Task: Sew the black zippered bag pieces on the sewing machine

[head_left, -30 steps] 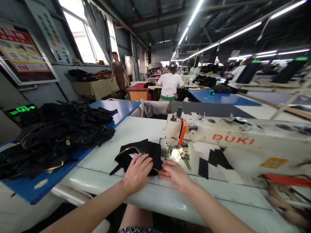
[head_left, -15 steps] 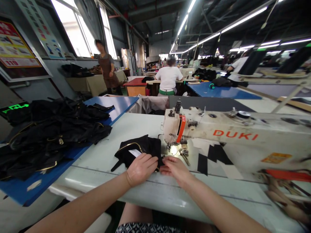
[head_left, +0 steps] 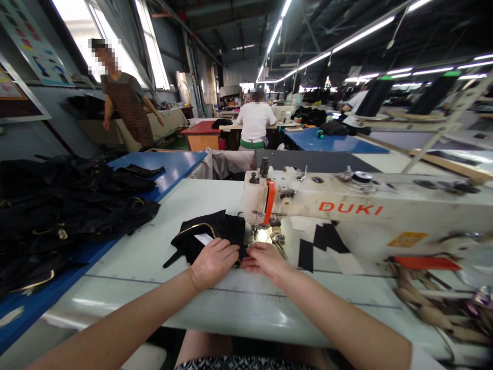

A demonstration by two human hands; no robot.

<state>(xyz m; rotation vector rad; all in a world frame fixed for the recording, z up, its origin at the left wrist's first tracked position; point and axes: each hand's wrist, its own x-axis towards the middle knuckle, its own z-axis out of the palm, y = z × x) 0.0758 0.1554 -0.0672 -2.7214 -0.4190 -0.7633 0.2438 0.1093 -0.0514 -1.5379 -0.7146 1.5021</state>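
A black fabric piece (head_left: 230,226) with a gold zipper and a white patch lies on the pale sewing table, just left of the sewing machine's needle. My left hand (head_left: 215,261) rests on its near right part, fingers closed over the cloth. Opposite it, my right hand (head_left: 264,261) pinches the fabric's right edge, the fingertips close to the left hand's. The pinched edge is partly hidden by the fingers. Just beyond the hands stands the sewing machine head (head_left: 256,198), its lamp lighting the plate near the needle.
Black zippered pieces (head_left: 77,205) are heaped on a blue table at left. Black and white fabric scraps (head_left: 321,244) lie under the machine arm. Thread cones (head_left: 375,97) stand at upper right. One person in an apron (head_left: 127,103) is at back left; another in white (head_left: 256,121) sits ahead.
The whole view has shifted, so the table and machine appear farther left. The person in the apron has come nearer. Both hands keep their place on the black fabric.
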